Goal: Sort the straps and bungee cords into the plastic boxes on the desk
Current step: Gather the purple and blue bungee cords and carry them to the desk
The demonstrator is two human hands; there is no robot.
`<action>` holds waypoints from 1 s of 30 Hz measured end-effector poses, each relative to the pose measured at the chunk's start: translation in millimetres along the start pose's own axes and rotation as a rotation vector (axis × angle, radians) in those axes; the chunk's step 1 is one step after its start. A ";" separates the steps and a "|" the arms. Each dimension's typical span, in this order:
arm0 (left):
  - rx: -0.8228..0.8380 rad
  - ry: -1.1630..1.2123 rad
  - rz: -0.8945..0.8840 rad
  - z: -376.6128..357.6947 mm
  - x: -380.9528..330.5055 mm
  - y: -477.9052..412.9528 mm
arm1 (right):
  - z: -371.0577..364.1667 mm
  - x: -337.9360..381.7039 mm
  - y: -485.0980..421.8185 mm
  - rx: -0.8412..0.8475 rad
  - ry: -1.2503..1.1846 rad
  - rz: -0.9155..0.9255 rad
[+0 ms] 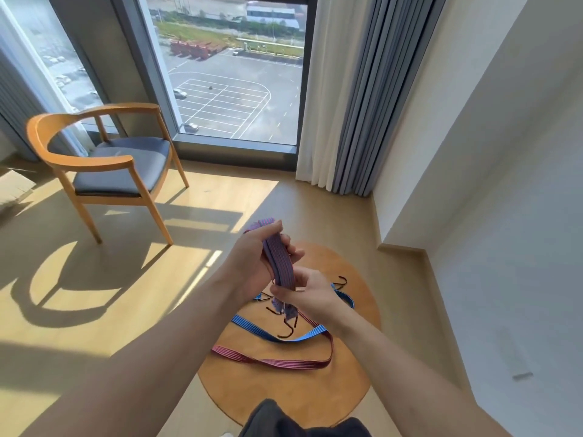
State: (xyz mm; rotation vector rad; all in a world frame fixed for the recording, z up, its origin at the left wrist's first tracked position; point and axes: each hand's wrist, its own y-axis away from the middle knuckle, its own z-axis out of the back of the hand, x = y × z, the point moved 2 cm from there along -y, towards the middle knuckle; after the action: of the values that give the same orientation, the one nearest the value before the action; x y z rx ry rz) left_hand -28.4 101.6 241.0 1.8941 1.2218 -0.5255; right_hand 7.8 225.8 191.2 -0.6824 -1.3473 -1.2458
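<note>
A folded purple striped bungee cord (281, 263) is held upright above a small round wooden table (284, 389). My left hand (252, 263) grips its upper part, and my right hand (307, 293) pinches its lower end, where black hooks (285, 331) dangle. On the table below lie a blue striped bungee cord (262, 331) and a red striped bungee cord (277, 362), both loose and overlapping. No plastic boxes are in view.
A wooden armchair (107, 162) with a dark seat stands at the left by a tall window (233, 74). Grey and white curtains (362, 105) hang at the right of the window. A white wall (504, 216) runs along the right side.
</note>
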 end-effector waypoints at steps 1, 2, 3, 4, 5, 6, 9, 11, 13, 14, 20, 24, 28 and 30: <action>-0.015 0.029 0.010 3.4 1.3 -1.1 | -2.9 -0.1 -0.1 0.009 -0.008 -0.016; -0.035 0.050 0.020 7.6 1.8 -2.0 | -6.2 -1.2 -0.3 0.025 -0.026 -0.025; -0.059 0.055 0.023 12.7 2.7 -4.1 | -9.6 -0.9 -0.1 0.047 -0.041 -0.025; -0.094 0.034 0.025 17.6 3.4 -5.8 | -12.1 -0.3 0.5 0.057 -0.053 -0.021; -0.128 -0.007 0.031 23.4 3.5 -7.4 | -13.2 1.0 0.8 0.048 -0.058 -0.017; -0.167 -0.071 0.048 30.9 2.7 -7.7 | -13.6 2.8 0.5 0.017 -0.059 -0.022; -0.177 -0.369 0.200 52.1 0.6 0.6 | -4.4 11.9 -5.3 -0.151 0.049 -0.006; -0.175 -0.597 0.326 60.8 0.6 9.0 | 5.7 20.3 -13.2 -0.202 0.175 0.022; -0.310 -0.717 0.277 69.5 -2.7 14.2 | 14.6 29.1 -20.4 -0.206 0.233 0.024; -0.368 -0.735 0.160 74.0 -5.2 14.2 | 18.0 33.8 -23.3 -0.194 0.232 0.026; 0.082 -1.119 -0.097 78.7 -7.9 -0.4 | 27.4 64.2 -31.2 -0.159 0.230 0.095; 0.113 -1.251 -0.180 61.5 3.3 -19.7 | 32.0 90.2 -23.2 -0.124 0.085 0.133; 0.125 -0.928 -0.235 33.8 -2.0 -23.7 | 47.0 103.3 -13.4 -0.143 0.072 0.204; 0.117 -0.771 -0.277 21.2 -7.9 -18.5 | 57.2 100.5 -11.5 -0.188 0.080 0.230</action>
State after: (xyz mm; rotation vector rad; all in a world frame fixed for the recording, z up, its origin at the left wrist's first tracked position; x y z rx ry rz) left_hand -46.7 84.1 226.6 1.3824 0.9300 -1.3491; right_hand -42.9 249.6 293.1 -0.8841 -1.0621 -1.2084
